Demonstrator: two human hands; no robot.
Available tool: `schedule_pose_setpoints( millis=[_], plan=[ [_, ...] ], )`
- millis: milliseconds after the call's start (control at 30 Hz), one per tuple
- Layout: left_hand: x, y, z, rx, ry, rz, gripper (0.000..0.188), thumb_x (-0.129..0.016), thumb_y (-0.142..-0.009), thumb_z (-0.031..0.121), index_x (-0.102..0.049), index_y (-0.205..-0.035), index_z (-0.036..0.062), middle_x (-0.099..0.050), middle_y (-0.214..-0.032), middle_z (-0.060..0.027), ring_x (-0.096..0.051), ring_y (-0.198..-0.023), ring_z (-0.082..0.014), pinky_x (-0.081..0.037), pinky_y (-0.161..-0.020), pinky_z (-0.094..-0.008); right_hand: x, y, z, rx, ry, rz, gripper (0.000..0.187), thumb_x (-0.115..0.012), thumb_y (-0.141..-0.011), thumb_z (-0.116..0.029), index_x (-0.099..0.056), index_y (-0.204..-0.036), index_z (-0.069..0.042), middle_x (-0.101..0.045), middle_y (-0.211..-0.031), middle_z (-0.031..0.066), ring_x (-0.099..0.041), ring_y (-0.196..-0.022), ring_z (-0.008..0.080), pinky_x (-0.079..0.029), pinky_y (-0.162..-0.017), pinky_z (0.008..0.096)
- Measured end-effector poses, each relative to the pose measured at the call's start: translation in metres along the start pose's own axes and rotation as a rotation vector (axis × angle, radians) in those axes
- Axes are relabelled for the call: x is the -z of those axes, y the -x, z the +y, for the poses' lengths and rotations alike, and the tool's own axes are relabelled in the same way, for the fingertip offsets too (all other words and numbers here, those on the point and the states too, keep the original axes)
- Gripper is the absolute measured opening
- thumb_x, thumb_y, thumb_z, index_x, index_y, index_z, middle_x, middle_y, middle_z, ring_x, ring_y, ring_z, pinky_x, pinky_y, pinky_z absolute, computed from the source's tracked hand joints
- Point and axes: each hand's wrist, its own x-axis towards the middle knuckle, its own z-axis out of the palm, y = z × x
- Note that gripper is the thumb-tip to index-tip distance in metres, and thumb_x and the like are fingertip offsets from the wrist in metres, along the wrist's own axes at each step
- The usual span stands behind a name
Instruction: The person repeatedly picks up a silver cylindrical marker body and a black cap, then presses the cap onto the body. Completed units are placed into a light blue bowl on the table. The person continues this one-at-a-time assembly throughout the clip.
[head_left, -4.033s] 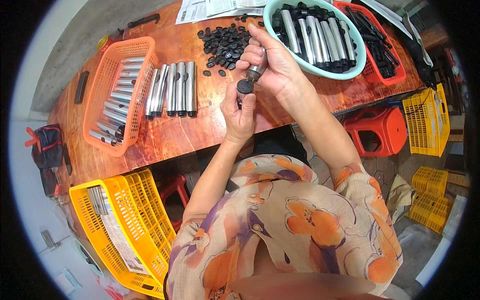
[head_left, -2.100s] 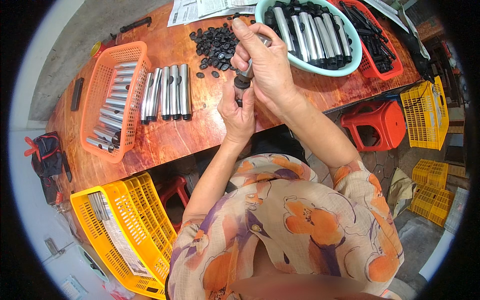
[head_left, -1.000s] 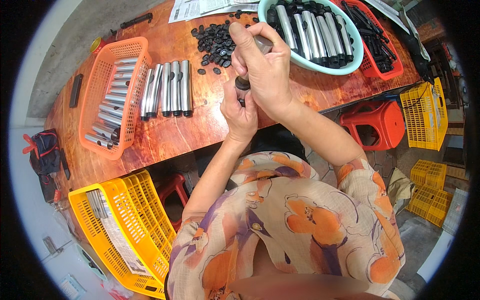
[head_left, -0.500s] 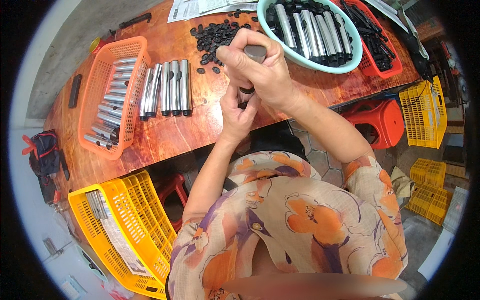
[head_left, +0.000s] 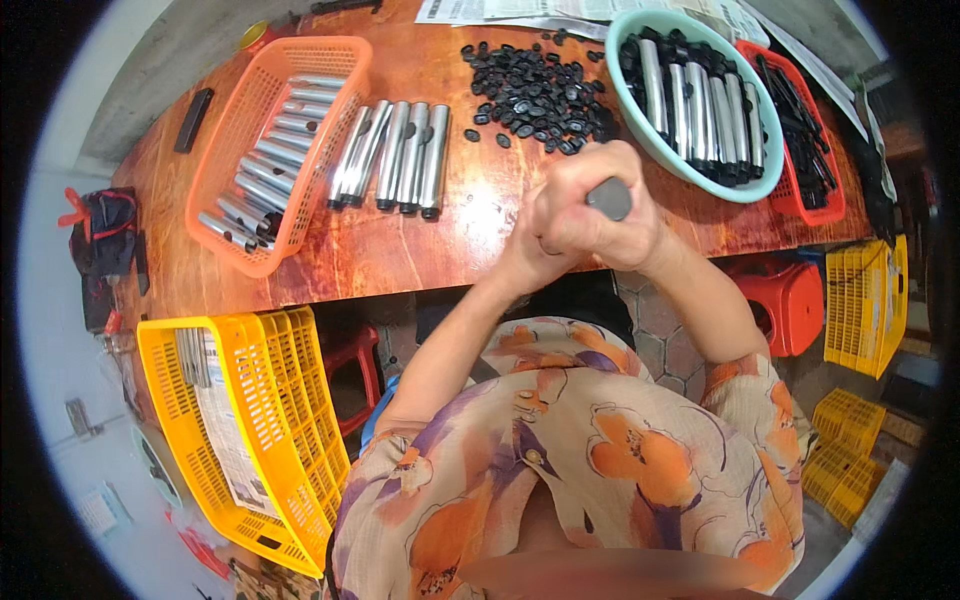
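My right hand (head_left: 625,235) is closed around a thing with a round, flat dark-grey end (head_left: 609,199); the rest of it is hidden in the fist. Just below and to the left, my left hand (head_left: 535,245) is closed against the right one, and what it grips is hidden. Both hands are above the near edge of the wooden table (head_left: 480,240). Beyond them lies a spread of small black oval plastic pieces (head_left: 535,95). To the left of these, several shiny metal tubes (head_left: 395,155) with black ends lie side by side.
An orange basket (head_left: 213,190) of metal tubes stands at the left. At the right are a pale-blue basin (head_left: 700,178) of tubes and black parts and a red basket (head_left: 815,212) of black parts. Yellow crates (head_left: 300,400) and a red stool (head_left: 775,300) stand below the table.
The view has shifted, so the table's things appear further right. My hands have come closer together, the right fist now covering much of the left, and the grey end still shows.
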Motion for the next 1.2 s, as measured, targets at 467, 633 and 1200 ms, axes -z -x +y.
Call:
schedule_pose_setpoints(
  millis=[467,633,1200],
  plan=[
    [-0.006,0.032,-0.022,0.373,-0.015,-0.127,0.018,-0.072,-0.074,0.011,-0.064,-0.088,0.0034,-0.064,-0.071,-0.0131,-0.062,-0.062,-0.0205,-0.047,-0.057,-0.0328,0.007,0.011,-0.011,-0.137,-0.075,0.332,0.033,-0.06,-0.088,-0.013,-0.045,-0.06,-0.005,-0.044,-0.052,-0.0024,-0.036,-0.044,0.0036,-0.026,-0.041,0.0223],
    [-0.023,0.04,-0.034,0.247,-0.201,0.143,0.016,-0.068,-0.071,0.005,-0.062,-0.085,0.0004,-0.064,-0.074,-0.0158,-0.064,-0.066,-0.0286,-0.048,-0.058,-0.0346,0.001,0.01,0.003,0.062,0.054,0.462,0.033,-0.049,-0.096,-0.014,-0.037,-0.066,-0.008,-0.03,-0.049,-0.0025,-0.021,-0.04,0.0063,-0.022,-0.041,0.0247],
    [-0.016,0.027,-0.019,0.25,-0.326,-0.022,0.044,-0.07,-0.079,0.041,-0.057,-0.096,0.0025,-0.064,-0.077,-0.0173,-0.064,-0.071,-0.0342,-0.05,-0.06,-0.0383,0.026,0.012,-0.003,-0.082,-0.229,0.638,0.031,-0.053,-0.095,-0.019,-0.046,-0.067,-0.01,-0.029,-0.049,-0.0048,-0.025,-0.04,0.0049,-0.025,-0.04,0.0238]
  ],
)
